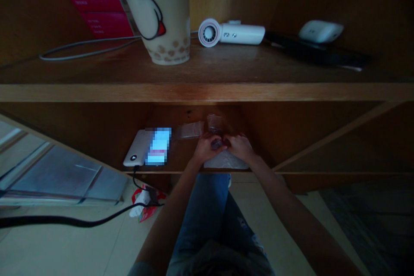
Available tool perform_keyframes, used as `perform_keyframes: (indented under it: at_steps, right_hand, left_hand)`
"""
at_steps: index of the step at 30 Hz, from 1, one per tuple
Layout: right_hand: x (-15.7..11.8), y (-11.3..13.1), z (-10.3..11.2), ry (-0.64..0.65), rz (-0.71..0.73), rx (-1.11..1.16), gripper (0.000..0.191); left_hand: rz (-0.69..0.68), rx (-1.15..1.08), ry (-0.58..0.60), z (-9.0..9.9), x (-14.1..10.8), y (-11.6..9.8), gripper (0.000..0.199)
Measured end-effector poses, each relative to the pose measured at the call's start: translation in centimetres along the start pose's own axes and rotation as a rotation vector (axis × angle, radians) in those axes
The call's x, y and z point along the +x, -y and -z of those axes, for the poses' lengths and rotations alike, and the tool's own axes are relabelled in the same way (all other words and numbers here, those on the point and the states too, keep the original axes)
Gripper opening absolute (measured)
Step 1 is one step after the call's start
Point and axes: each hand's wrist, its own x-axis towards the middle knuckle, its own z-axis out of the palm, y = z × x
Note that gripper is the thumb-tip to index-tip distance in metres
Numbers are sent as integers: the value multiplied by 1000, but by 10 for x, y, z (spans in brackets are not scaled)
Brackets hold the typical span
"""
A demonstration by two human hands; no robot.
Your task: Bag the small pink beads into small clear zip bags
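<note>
Two hands (233, 146) half-closed, small dark packet (217, 143) pinched between them, white bag (225, 161) beneath

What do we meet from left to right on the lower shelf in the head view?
Lit screen, clear plastic bag, left hand, right hand

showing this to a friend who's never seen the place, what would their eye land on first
The glowing screen of a white phone stands out first, lying on the lower shelf left of the hands. On the shelf above are a tall cartoon-printed cup and a white handheld fan. At the lower shelf's front, the left hand and right hand meet over a white plastic packet.
</note>
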Motion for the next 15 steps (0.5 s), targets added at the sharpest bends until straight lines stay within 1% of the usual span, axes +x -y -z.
perform_keyframes:
  at_steps: [5, 9, 12, 15]
  right_hand:
    - [-1, -2, 3, 9, 10, 17, 14]
    - [-3, -5, 7, -3, 13, 99, 13]
    - [-5, -8, 8, -3, 80, 201, 11]
    - [-4, -13, 4, 12, 154, 304, 11]
  left_hand:
    - [2, 6, 6, 0, 0, 1, 27]
    - [-13, 6, 15, -1, -1, 2, 29]
    - [-17, 17, 16, -1, 0, 3, 30]
    - [-29, 5, 14, -2, 0, 2, 31]
